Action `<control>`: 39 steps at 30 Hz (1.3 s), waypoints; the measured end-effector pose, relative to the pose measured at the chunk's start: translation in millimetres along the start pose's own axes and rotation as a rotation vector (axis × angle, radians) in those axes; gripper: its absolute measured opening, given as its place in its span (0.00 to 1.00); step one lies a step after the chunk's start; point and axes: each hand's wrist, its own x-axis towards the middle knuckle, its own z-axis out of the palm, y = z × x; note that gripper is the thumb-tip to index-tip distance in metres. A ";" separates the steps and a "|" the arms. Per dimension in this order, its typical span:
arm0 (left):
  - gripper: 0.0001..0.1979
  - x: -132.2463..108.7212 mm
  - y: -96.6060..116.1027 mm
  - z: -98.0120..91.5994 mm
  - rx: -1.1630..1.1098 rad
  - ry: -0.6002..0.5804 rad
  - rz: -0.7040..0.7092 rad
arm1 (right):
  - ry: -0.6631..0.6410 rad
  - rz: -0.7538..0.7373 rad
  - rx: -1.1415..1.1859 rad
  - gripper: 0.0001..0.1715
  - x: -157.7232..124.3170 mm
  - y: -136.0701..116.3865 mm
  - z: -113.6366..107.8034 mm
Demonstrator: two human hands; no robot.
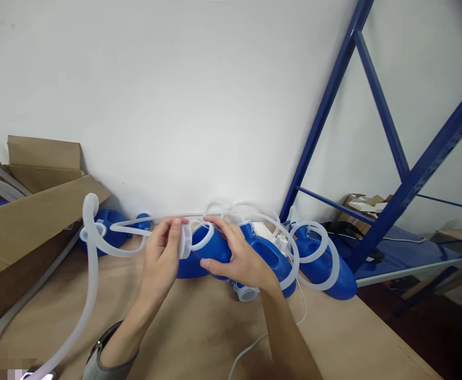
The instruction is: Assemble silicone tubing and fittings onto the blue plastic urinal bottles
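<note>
Left hand (pixel 163 254) pinches a white cap (pixel 184 241) at the mouth of a blue bottle (pixel 212 246). Right hand (pixel 239 259) is closed around that bottle, held low over the table (pixel 199 332). The cardboard box (pixel 25 221) at left holds tubing. A loose tube (pixel 92 264) and spare bottles (pixel 326 269) crowd the space behind. Both forearms reach forward.

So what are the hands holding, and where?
The right hand holds the blue bottle around its body, near the neck. The left hand pinches the white cap by its rim.
</note>
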 end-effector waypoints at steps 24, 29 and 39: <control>0.23 -1.0 10.3 1.7 -0.138 -0.140 -0.215 | 0.384 -0.547 -0.815 0.40 15.4 9.6 57.8; 0.27 -2.2 10.3 -0.2 -0.099 -0.166 -0.161 | 0.483 -0.606 -0.798 0.45 17.1 11.3 62.1; 0.31 -1.7 11.0 -2.8 -0.023 -0.270 -0.036 | 0.520 -0.598 -0.768 0.47 15.8 22.7 68.9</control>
